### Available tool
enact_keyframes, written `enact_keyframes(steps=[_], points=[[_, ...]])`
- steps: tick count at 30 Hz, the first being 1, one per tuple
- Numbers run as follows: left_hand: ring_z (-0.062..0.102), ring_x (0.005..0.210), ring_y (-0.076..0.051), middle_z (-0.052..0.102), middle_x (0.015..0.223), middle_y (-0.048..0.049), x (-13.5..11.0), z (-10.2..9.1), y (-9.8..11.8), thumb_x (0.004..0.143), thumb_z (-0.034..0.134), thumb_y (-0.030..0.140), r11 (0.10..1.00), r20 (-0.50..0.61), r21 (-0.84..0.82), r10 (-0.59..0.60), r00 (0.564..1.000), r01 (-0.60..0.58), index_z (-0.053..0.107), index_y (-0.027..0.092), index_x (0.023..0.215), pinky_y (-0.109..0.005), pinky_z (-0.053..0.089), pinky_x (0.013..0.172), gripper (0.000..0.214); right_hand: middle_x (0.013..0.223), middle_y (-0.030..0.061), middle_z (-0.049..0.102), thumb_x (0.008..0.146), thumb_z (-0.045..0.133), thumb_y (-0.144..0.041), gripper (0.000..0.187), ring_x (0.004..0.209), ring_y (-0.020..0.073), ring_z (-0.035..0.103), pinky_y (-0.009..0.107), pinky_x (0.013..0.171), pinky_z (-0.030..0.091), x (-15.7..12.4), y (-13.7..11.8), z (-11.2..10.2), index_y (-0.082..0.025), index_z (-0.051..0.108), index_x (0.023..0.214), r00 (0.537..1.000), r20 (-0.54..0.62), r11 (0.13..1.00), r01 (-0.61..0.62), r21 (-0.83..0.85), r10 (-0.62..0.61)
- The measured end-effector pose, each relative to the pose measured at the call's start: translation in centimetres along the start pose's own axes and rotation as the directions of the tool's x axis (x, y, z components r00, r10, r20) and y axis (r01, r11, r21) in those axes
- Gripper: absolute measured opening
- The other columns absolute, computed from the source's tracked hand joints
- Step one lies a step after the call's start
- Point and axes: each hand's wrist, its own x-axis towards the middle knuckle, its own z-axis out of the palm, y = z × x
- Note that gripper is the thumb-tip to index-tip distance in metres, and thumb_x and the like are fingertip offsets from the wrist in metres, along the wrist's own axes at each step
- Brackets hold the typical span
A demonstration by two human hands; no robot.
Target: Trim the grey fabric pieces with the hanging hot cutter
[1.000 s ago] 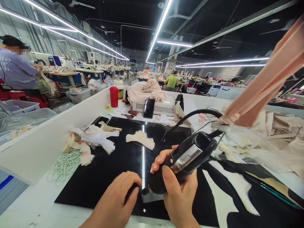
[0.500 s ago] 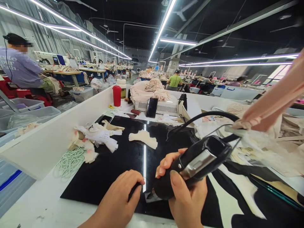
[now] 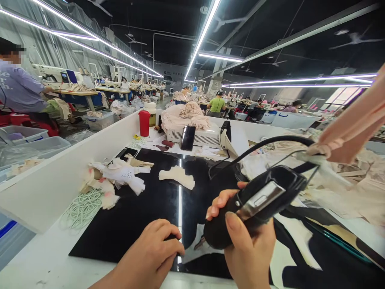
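My right hand is wrapped round a black hand-held electric tool with a silver plate and a black cable arching off to the right. The tool's tip hangs just above the glossy black work surface. My left hand rests on that surface at the near edge, fingers curled and pressed down on a dark fabric piece that I cannot make out well. A cream fabric cut-out lies further back on the black surface.
A heap of white and peach fabric scraps and coiled pale green cord lie at the left. A red cup, a phone and a white box with piled fabric stand at the back. Peach cloth hangs at right. Other people sit at distant tables.
My right hand has moved the tool to the right and slightly up. My left hand has curled tighter and shifted a little toward me.
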Motion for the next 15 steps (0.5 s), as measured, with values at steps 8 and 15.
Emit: enact_keyframes(steps=[8,15], points=[[0.061,0.124,-0.022,0.067,0.128,-0.0036,4.4,-2.4,-0.5,0.09,0.068,0.002,0.991,0.236,-0.129,0.061,0.97,-0.031,0.061,0.023,0.121,-0.038,0.044,0.113,0.038,0.088,-0.0006,0.07,0.083,0.083,-0.029,0.036,0.063,0.0144,0.065,0.028,0.057,0.056,2.4,-0.8,-1.9,-0.029,0.06,0.112,0.998,-0.058,0.98,0.023,-0.195,-0.035],[0.053,0.138,-0.03,0.061,0.143,-0.0088,6.6,-1.9,-0.9,0.084,0.085,0.027,0.969,0.358,-0.243,0.124,0.925,-0.036,0.056,0.026,0.135,-0.053,0.03,0.123,0.059,0.089,-0.0025,0.067,0.089,0.076,-0.029,0.033,0.064,0.0139,0.065,0.03,0.059,0.058,2.2,0.8,-1.6,-0.033,0.057,0.115,0.995,-0.086,0.991,0.029,-0.128,-0.04]])
